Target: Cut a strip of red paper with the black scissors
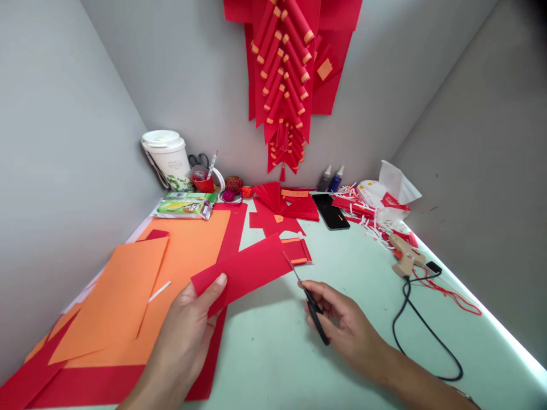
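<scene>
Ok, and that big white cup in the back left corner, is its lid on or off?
On: the white lid sits over the top of the white cup, covering the whole opening.

Back wall (192, 74): firecracker hanging (284, 62) above the far edge of the table (265, 359).
Table, left: sheets (115, 290) overlap — a packet (183, 206) at their far end, a cup (170, 162) behind it.
Beside the cup: container (202, 180) on its right, then yarn balls (234, 184).
Center: paper strip (252, 270) before the folded fan (299, 206), scissors (316, 319) at its right end.
Far right: phone (331, 212) before glue bottles (336, 179) — glue gun (405, 254) nearer, right.
</scene>
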`<action>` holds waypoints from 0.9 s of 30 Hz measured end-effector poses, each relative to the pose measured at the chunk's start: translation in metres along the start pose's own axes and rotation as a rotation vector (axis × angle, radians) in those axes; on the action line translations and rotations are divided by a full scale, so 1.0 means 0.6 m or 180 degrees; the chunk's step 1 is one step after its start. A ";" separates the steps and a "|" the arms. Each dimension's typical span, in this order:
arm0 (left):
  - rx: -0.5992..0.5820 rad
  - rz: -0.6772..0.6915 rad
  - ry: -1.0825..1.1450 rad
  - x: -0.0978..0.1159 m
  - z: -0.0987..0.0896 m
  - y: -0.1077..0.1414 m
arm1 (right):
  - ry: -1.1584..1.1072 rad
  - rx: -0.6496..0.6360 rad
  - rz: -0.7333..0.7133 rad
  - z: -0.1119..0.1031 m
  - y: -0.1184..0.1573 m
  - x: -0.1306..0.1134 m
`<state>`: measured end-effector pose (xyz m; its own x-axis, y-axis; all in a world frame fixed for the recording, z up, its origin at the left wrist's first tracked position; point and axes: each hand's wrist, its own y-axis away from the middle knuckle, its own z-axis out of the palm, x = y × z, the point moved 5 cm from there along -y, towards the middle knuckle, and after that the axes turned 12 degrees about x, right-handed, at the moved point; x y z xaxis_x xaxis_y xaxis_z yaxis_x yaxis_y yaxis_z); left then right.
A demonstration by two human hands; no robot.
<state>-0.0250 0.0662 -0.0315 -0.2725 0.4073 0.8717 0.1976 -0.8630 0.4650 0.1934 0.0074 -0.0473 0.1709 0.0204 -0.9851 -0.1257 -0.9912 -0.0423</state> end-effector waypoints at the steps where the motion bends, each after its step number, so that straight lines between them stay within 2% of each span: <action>1: 0.0021 0.0003 -0.0010 0.000 0.000 0.000 | -0.0003 -0.0007 0.0005 0.000 0.000 0.001; 18: 0.0016 0.0041 -0.0020 0.003 0.001 0.001 | -0.0105 0.0007 0.0167 0.000 0.000 0.012; 27: -0.0002 -0.0156 -0.0070 -0.001 0.004 0.006 | 0.0008 0.0111 0.0318 0.001 -0.003 0.003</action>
<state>-0.0220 0.0637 -0.0302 -0.2611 0.4556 0.8510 0.1840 -0.8419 0.5072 0.1936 0.0094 -0.0493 0.1582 -0.0786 -0.9843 -0.1761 -0.9831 0.0502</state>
